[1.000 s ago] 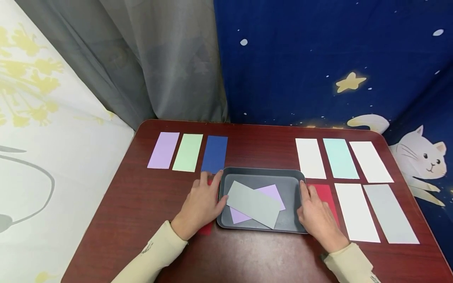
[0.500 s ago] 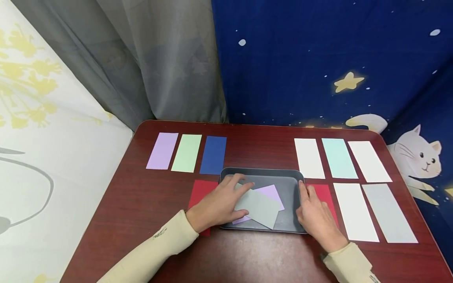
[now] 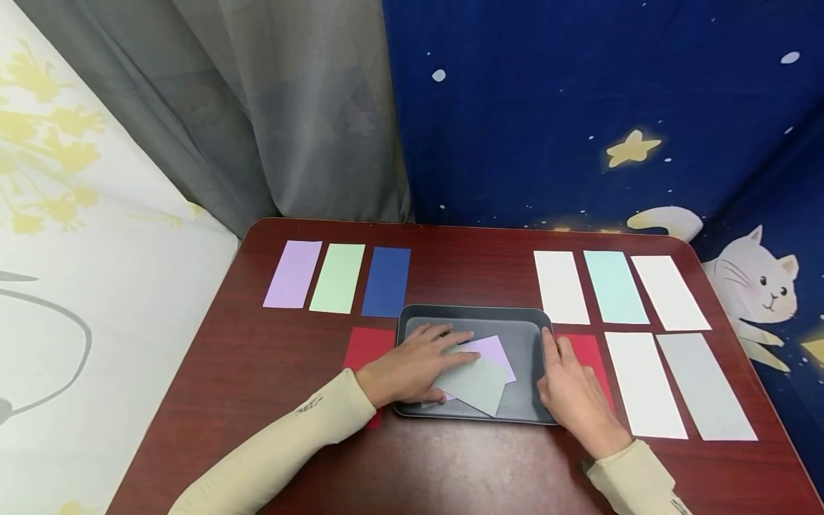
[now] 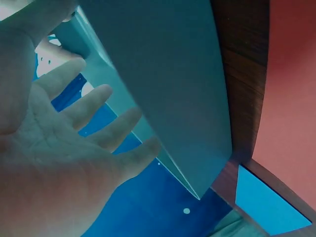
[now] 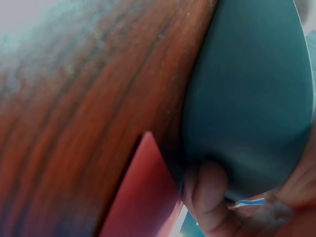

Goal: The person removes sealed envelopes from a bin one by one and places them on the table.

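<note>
A dark grey rectangular tray (image 3: pixel 528 402) rests on the table, overlapping the red sheets on both sides in the head view. Inside it, a grey paper rectangle (image 3: pixel 483 386) lies slantwise across a light purple one (image 3: pixel 494 350). My left hand (image 3: pixel 418 366) reaches over the tray's left rim, fingers spread above the grey paper and covering its left part; in the left wrist view the hand's palm (image 4: pixel 64 153) faces the tray wall (image 4: pixel 168 74). My right hand (image 3: pixel 576 397) grips the right rim, its curled fingers (image 5: pixel 210 187) against the tray's outer wall (image 5: pixel 247 98).
Purple (image 3: pixel 292 275), pale green (image 3: pixel 337 279) and blue (image 3: pixel 386 282) sheets lie at the back left, with a red sheet (image 3: pixel 368 347) nearer. To the right lie several white sheets (image 3: pixel 646 386), a mint one (image 3: pixel 616 287), a grey one (image 3: pixel 707 386) and another red one (image 3: pixel 589 361).
My left hand has left the tray's left rim and moved right, over the grey paper, uncovering more of the left red sheet. The right hand keeps its grip on the tray.
</note>
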{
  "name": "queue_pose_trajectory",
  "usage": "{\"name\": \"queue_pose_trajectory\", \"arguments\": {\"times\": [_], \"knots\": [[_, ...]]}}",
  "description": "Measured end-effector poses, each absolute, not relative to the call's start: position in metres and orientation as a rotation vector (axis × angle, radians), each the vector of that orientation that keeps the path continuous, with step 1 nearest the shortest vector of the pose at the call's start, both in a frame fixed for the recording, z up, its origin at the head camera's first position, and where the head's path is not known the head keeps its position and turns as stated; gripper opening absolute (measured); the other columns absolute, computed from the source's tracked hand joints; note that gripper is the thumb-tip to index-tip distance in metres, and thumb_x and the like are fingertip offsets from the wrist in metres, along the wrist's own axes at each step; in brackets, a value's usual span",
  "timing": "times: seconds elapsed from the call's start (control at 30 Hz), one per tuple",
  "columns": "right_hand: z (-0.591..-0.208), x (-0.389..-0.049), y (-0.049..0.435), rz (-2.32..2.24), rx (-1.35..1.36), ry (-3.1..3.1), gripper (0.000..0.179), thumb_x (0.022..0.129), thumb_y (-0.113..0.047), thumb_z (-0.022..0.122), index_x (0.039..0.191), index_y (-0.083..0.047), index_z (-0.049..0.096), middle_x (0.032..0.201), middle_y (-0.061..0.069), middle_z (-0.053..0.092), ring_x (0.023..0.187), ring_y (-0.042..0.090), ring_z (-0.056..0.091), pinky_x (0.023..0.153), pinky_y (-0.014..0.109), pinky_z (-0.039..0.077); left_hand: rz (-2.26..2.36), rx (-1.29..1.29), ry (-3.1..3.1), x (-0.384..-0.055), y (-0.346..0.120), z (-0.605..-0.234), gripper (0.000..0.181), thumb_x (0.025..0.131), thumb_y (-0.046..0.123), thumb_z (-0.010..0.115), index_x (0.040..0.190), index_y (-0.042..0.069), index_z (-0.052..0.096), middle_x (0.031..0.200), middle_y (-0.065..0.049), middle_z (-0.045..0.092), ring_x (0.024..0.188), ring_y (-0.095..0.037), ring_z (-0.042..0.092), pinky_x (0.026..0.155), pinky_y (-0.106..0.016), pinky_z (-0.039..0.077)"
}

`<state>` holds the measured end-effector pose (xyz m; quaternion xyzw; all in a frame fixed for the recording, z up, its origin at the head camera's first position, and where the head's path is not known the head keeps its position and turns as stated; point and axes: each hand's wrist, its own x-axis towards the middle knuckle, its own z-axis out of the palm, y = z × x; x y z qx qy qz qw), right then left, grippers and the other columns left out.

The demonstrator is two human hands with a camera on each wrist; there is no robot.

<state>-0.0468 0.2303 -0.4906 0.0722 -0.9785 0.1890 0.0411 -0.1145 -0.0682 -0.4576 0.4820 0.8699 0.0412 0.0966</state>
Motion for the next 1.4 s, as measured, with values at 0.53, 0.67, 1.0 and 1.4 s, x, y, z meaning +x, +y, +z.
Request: {"name": "queue_pose_trajectory", "arguments": {"times": [0.53, 0.67, 1.0, 1.4], "knots": [[-0.4911, -0.0484, 0.2302, 0.582, 0.226, -2.989, 0.075, 0.086, 0.010, 0.071, 0.156, 0.015, 0.046, 0.119, 0.030, 0.058, 0.048, 0.019, 0.040, 0.046, 0.037, 0.042, -0.098, 1.410, 2.530, -0.1166, -0.0639, -0.4580, 0.081, 0.094, 0.046, 0.086, 0.166, 0.033, 0.052, 0.170, -0.005, 0.047, 0.151, -0.033, 0.048, 0.122, -0.050, 0.041], [-0.4912, -0.0480, 0.2303, 0.585, 0.224, -2.991, 0.075, 0.086, 0.010, 0.071, 0.156, 0.015, 0.046, 0.119, 0.030, 0.057, 0.047, 0.019, 0.040, 0.046, 0.036, 0.042, -0.124, 1.424, 2.554, -0.1168, -0.0633, -0.4583, 0.077, 0.094, 0.047, 0.085, 0.164, 0.033, 0.055, 0.168, -0.004, 0.049, 0.146, -0.030, 0.051, 0.119, -0.048, 0.043], [-0.4920, -0.0471, 0.2310, 0.594, 0.221, -2.985, 0.075, 0.085, 0.010, 0.070, 0.156, 0.015, 0.046, 0.119, 0.029, 0.057, 0.047, 0.018, 0.039, 0.045, 0.035, 0.040, -0.124, 1.410, 2.576, -0.1181, -0.0617, -0.4578, 0.073, 0.094, 0.048, 0.085, 0.161, 0.032, 0.059, 0.163, -0.003, 0.052, 0.138, -0.029, 0.055, 0.107, -0.053, 0.050], [-0.4919, -0.0471, 0.2313, 0.605, 0.205, -3.000, 0.076, 0.086, 0.009, 0.070, 0.158, 0.014, 0.045, 0.121, 0.030, 0.057, 0.046, 0.018, 0.039, 0.045, 0.035, 0.040, -0.116, 1.424, 2.595, -0.1207, -0.0626, -0.4577, 0.069, 0.095, 0.049, 0.082, 0.159, 0.033, 0.062, 0.157, -0.003, 0.056, 0.132, -0.028, 0.057, 0.102, -0.056, 0.052]]}}
